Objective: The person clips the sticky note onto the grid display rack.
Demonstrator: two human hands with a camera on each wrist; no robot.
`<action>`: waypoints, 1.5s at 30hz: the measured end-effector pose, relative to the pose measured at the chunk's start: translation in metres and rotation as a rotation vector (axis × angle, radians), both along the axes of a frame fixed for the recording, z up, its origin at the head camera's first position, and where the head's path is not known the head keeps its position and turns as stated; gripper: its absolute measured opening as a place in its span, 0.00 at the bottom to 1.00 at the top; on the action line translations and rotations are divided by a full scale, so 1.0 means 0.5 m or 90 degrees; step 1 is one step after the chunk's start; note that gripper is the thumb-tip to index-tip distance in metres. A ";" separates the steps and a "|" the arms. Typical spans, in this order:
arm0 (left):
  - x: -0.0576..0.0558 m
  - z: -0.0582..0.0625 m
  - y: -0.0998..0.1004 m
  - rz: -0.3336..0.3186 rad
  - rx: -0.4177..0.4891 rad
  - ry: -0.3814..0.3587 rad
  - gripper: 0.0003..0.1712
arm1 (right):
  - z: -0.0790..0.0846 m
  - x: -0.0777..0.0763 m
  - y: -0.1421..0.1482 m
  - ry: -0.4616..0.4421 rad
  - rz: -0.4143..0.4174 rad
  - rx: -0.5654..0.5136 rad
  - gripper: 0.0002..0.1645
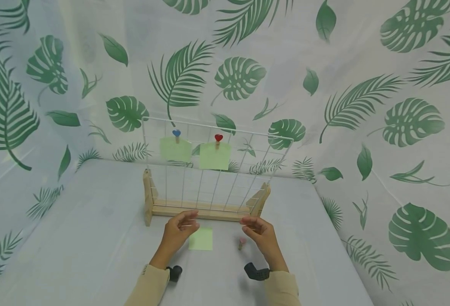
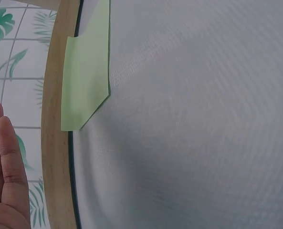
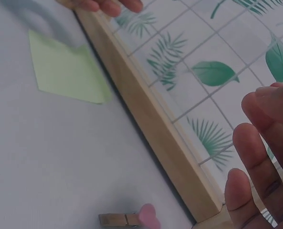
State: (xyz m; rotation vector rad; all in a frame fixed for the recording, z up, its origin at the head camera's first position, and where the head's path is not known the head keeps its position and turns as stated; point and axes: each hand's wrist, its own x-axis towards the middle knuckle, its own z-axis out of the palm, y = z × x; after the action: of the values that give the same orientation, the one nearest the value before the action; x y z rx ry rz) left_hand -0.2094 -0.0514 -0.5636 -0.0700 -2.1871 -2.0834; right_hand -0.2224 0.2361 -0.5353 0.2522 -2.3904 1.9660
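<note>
My left hand (image 1: 178,231) hovers over the table with relaxed fingers, holding nothing, beside a green sticky note (image 1: 202,239) that lies near the rack's base. My right hand (image 1: 262,233) is likewise raised and empty, fingers loosely bent. Just left of it, a small wooden clothespin with a pink heart (image 1: 241,243) lies on the table; the right wrist view shows its wooden body (image 3: 116,220). Behind both hands stands a white wire grid (image 1: 209,187) in a wooden base (image 1: 202,213). Fingers of the left hand (image 2: 7,167) show at the left wrist view's edge.
Two green notes hang on the grid's upper part: the left note (image 1: 175,149) under a blue-heart clothespin (image 1: 176,135), the right note (image 1: 214,157) under a red-heart clothespin (image 1: 218,139). Wooden side supports (image 1: 147,197) flank the grid. A leaf-patterned sheet (image 1: 347,85) surrounds the table.
</note>
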 end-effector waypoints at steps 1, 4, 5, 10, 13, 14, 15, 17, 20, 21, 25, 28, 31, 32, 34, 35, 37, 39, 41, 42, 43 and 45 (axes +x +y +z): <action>0.000 0.000 0.000 0.000 0.000 -0.005 0.22 | -0.002 0.000 0.001 -0.002 -0.001 -0.001 0.13; 0.000 0.000 0.001 0.003 -0.005 -0.017 0.22 | -0.010 -0.001 0.004 -0.008 -0.004 -0.003 0.13; 0.000 0.000 0.001 0.004 -0.007 -0.021 0.22 | -0.013 -0.002 0.005 -0.009 -0.005 -0.002 0.14; 0.001 -0.006 0.002 0.006 -0.025 -0.037 0.22 | -0.025 -0.004 0.009 -0.012 -0.010 0.005 0.13; 0.001 -0.009 0.002 0.003 -0.029 -0.048 0.22 | -0.031 -0.005 0.011 -0.019 -0.013 0.009 0.12; 0.001 -0.011 0.002 0.002 -0.031 -0.053 0.22 | -0.033 -0.005 0.011 -0.023 -0.015 0.011 0.12; 0.001 -0.012 0.002 0.002 -0.034 -0.057 0.22 | -0.035 -0.006 0.012 -0.027 -0.017 0.012 0.12; 0.001 -0.015 0.002 0.006 -0.043 -0.071 0.21 | -0.038 -0.007 0.012 -0.034 -0.020 0.016 0.12; 0.000 -0.018 0.002 0.016 -0.063 -0.088 0.20 | -0.041 -0.005 0.013 -0.039 -0.025 0.021 0.11; -0.001 -0.018 0.002 0.017 -0.070 -0.087 0.19 | -0.042 -0.004 0.013 -0.039 -0.025 0.023 0.10; -0.003 -0.022 0.000 0.021 -0.090 -0.085 0.19 | -0.048 0.000 0.015 -0.031 -0.026 0.033 0.10; -0.003 -0.025 -0.002 0.022 -0.103 -0.079 0.18 | -0.054 0.001 0.017 -0.031 -0.029 0.041 0.10; -0.004 -0.028 -0.003 0.023 -0.112 -0.077 0.18 | -0.061 0.001 0.020 -0.045 -0.032 0.040 0.11; -0.004 -0.029 -0.004 0.023 -0.115 -0.078 0.18 | -0.063 0.002 0.020 -0.052 -0.033 0.036 0.11; -0.005 -0.032 -0.005 0.025 -0.119 -0.082 0.18 | -0.067 0.002 0.022 -0.058 -0.034 0.031 0.11; -0.005 -0.033 -0.005 0.026 -0.122 -0.084 0.18 | -0.069 0.003 0.022 -0.062 -0.034 0.027 0.12; -0.007 -0.035 -0.005 0.029 -0.130 -0.090 0.18 | -0.073 0.004 0.022 -0.064 -0.035 0.026 0.12; -0.008 -0.034 -0.005 0.032 -0.141 -0.090 0.17 | -0.078 0.005 0.023 -0.066 -0.038 0.033 0.13; -0.009 -0.033 -0.004 0.036 -0.147 -0.096 0.17 | -0.083 0.005 0.024 -0.069 -0.041 0.042 0.14; -0.010 -0.032 -0.004 0.037 -0.150 -0.099 0.17 | -0.086 0.006 0.025 -0.072 -0.045 0.045 0.14; -0.010 -0.031 -0.004 0.037 -0.157 -0.097 0.17 | -0.089 0.006 0.026 -0.073 -0.048 0.053 0.15; -0.011 -0.030 -0.004 0.035 -0.165 -0.101 0.17 | -0.093 0.006 0.027 -0.078 -0.054 0.066 0.15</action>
State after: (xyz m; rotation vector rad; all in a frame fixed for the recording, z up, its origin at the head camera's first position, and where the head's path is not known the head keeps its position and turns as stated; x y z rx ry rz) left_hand -0.2148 -0.0534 -0.5784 0.1349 -2.5096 -1.8244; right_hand -0.2195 0.2496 -0.5817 0.0341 -2.5347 1.8768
